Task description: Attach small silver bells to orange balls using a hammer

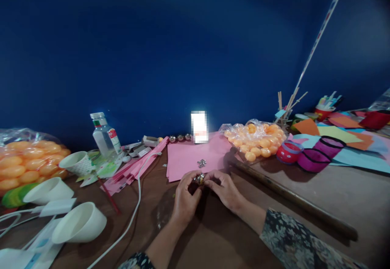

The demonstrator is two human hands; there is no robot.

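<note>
Between my fingertips is a shiny metallic ball point(199, 178) with silver and gold glints. My left hand point(185, 199) curls round its left side. From the right, my right hand point(224, 191) pinches at the same ball with thumb and forefinger; any smaller piece in that pinch is hidden. Just beyond my hands, a little heap of small silver pieces point(201, 163) lies on pink paper sheets point(179, 164). Several similar shiny balls point(180, 137) line the paper's far edge, beside a bright, blurred-out upright rectangle point(199, 127).
A white cable point(138, 198) runs left of my hands, near paper cups point(81, 222) and a clear bottle point(105, 139). Bags of orange balls point(258, 139) flank the workspace. A dark wooden stick point(295, 200) lies at right, near purple fabric cups point(315, 159).
</note>
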